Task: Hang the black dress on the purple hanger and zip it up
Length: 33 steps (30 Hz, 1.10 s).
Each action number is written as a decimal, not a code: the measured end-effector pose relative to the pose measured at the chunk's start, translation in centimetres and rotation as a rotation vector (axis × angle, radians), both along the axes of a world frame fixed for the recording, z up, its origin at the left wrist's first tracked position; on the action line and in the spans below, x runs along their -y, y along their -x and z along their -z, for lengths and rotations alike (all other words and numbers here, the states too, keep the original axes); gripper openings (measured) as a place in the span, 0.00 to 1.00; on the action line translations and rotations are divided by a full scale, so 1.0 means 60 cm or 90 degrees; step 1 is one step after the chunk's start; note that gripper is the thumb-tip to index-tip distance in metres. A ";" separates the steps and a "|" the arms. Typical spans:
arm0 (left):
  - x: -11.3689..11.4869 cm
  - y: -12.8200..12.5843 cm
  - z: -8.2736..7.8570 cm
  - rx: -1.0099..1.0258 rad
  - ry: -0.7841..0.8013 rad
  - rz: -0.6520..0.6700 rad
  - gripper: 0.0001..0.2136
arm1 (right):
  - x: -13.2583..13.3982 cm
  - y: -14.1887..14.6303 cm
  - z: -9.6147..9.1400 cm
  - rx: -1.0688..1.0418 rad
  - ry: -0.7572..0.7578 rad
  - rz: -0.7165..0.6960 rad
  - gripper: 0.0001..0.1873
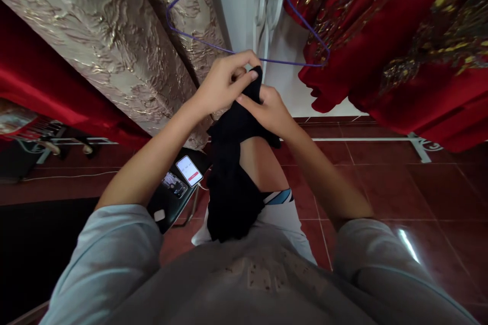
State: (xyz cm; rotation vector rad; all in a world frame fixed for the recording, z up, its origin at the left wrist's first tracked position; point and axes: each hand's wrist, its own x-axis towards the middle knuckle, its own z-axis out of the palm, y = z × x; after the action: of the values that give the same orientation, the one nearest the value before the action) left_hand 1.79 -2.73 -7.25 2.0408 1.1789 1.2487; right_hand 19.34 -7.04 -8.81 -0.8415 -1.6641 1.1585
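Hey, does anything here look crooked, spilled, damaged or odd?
The purple hanger looks askew: in the picture its left end sits higher than its right, and it passes behind the left hand, which grips black cloth. The camera angle may exaggerate this. I see no spill.

Sole view: worn on my head | faces forward and down | my shirt (213, 289) nearest, at 6 o'clock | left hand (225, 81) and right hand (270, 109) near, toward 12 | floor (453, 251) farther off, at 4
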 end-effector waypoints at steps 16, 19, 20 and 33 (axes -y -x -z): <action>-0.034 0.157 0.032 -0.351 0.088 0.036 0.12 | -0.151 -0.085 -0.060 -0.126 -0.316 0.133 0.09; -0.023 0.158 0.023 -0.330 0.055 0.017 0.17 | -0.208 -0.048 0.002 -0.075 -0.144 0.165 0.08; -0.016 0.154 0.022 -0.319 0.051 0.020 0.18 | -0.222 -0.040 0.024 -0.054 -0.106 0.166 0.07; -0.024 0.215 -0.048 -0.354 -0.024 -0.042 0.13 | -0.148 -0.174 -0.025 0.168 -0.246 0.252 0.29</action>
State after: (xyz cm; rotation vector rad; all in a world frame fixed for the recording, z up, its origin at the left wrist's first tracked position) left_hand -11.11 -1.31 -4.35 2.4834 1.4749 0.7429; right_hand 29.79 1.82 -7.34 -1.0414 -1.7516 0.4491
